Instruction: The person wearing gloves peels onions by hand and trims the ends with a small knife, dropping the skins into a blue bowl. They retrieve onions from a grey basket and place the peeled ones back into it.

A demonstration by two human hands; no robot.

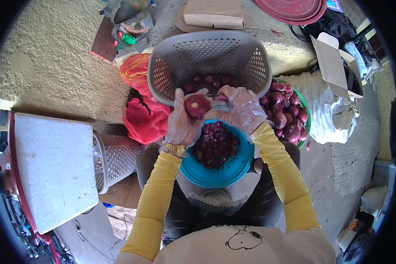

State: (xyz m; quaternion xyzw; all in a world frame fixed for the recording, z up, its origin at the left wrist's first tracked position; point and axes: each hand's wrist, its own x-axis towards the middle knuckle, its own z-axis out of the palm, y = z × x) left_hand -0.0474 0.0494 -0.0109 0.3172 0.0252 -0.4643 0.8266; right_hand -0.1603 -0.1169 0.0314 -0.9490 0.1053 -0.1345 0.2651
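My left hand, in a clear plastic glove with a gold watch at the wrist, is closed around a red onion. Close beside it, my gloved right hand has its fingers pinched together; a small reddish bit shows at the fingertips, too small to name. Below both hands, a blue basin between my knees contains dark red onion skins. Just beyond them stands a grey-brown perforated basket with several red onions at its bottom.
A green-rimmed tub heaped with red onions is at the right. Red mesh sacks lie left of the basket. A white foam lid, a second basket, a white sack and an open carton stand around.
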